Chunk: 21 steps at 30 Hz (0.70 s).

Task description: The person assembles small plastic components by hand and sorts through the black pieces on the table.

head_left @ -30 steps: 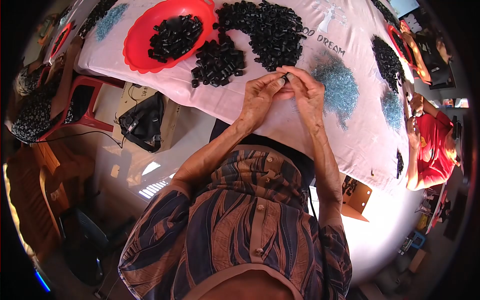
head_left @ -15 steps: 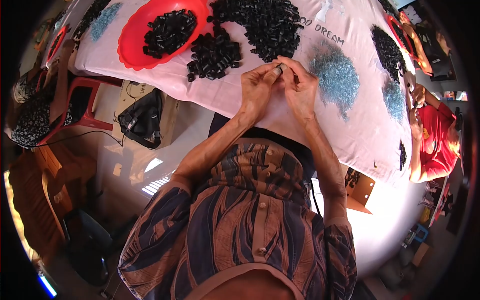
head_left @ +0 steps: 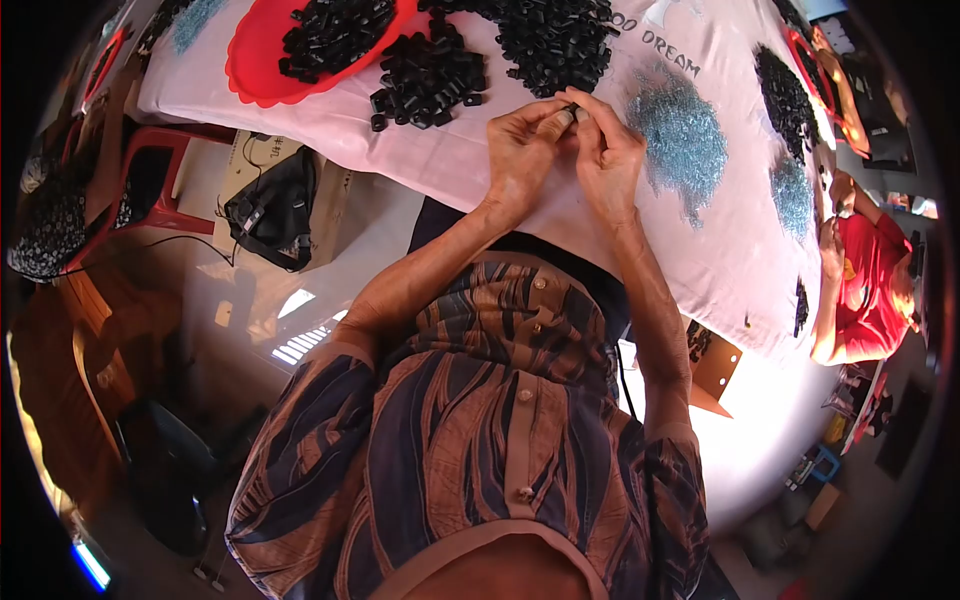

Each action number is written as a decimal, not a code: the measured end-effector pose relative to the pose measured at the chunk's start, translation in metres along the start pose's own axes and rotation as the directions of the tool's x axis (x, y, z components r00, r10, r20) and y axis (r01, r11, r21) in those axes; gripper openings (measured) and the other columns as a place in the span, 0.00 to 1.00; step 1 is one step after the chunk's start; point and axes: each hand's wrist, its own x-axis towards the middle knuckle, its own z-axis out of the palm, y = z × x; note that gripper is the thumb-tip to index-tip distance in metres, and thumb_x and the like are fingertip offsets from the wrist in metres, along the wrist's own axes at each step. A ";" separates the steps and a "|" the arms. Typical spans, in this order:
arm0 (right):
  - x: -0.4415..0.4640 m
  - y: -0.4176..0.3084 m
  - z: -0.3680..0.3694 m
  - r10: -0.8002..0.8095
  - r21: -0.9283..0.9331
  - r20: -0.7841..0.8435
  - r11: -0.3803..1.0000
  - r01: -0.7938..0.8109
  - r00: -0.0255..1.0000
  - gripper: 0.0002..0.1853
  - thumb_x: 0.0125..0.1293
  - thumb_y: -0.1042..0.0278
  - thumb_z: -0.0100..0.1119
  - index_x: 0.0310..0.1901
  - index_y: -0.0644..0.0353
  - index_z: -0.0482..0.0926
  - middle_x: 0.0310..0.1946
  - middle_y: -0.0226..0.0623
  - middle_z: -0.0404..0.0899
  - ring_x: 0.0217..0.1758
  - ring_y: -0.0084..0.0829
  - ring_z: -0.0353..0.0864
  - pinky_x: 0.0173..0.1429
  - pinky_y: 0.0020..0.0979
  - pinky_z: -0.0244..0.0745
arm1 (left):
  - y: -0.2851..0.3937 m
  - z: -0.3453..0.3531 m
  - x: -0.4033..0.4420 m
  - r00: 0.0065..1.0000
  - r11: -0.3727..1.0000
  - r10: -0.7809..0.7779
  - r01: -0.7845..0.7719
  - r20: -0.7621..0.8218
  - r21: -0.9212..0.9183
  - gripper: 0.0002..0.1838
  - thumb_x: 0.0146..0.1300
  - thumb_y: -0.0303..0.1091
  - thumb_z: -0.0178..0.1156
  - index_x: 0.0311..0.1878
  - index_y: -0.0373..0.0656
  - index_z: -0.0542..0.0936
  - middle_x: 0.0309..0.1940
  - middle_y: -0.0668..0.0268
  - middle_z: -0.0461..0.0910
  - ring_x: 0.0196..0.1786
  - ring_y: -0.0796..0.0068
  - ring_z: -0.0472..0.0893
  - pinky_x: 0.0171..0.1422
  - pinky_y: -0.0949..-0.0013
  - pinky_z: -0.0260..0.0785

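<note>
My left hand (head_left: 523, 150) and my right hand (head_left: 608, 155) meet fingertip to fingertip over the near edge of the pink cloth (head_left: 420, 165). Both are closed in a pinch around a small black piece (head_left: 573, 111), mostly hidden by the fingers. Just beyond them lies a large heap of black pieces (head_left: 555, 50), with a smaller black heap (head_left: 430, 80) to its left. A pile of thin bluish, shiny bits (head_left: 682, 145) spreads to the right of my right hand.
A red scalloped bowl (head_left: 262, 60) holds more black pieces at the upper left. A person in a red shirt (head_left: 865, 285) sits at the right. A red chair (head_left: 165, 185) and a black bag (head_left: 275, 215) are left of the table. An open carton (head_left: 712, 370) is below.
The camera view has shifted, so the bowl and heaps appear higher in the frame. My hands stay together, with small changes in the fingers around the black piece.
</note>
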 end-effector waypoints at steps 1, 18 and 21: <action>0.000 0.001 0.000 -0.004 0.001 0.009 1.000 0.004 1.000 0.15 0.64 0.85 0.49 0.48 0.65 0.81 0.41 0.44 0.86 0.39 0.37 0.88 0.42 0.31 0.82 | -0.001 0.000 -0.001 1.000 1.000 0.014 -0.014 0.007 -0.010 0.09 0.68 0.24 0.58 0.47 0.31 0.83 0.39 0.65 0.84 0.39 0.80 0.81 0.45 0.76 0.77; 0.000 -0.001 -0.004 -0.045 -0.135 0.053 0.989 0.052 0.998 0.14 0.63 0.83 0.52 0.48 0.64 0.82 0.38 0.45 0.85 0.36 0.35 0.86 0.41 0.31 0.81 | -0.002 0.006 0.000 0.994 0.993 0.087 -0.081 -0.061 0.089 0.08 0.67 0.22 0.57 0.43 0.29 0.84 0.33 0.66 0.84 0.34 0.83 0.79 0.38 0.78 0.73; 0.003 0.000 -0.008 0.123 0.068 0.091 0.989 -0.129 0.988 0.13 0.66 0.81 0.51 0.49 0.64 0.82 0.41 0.42 0.86 0.38 0.27 0.85 0.42 0.28 0.81 | -0.002 0.006 0.001 0.998 0.999 0.049 -0.049 -0.037 0.002 0.08 0.68 0.22 0.56 0.43 0.29 0.84 0.36 0.65 0.84 0.36 0.82 0.80 0.40 0.78 0.76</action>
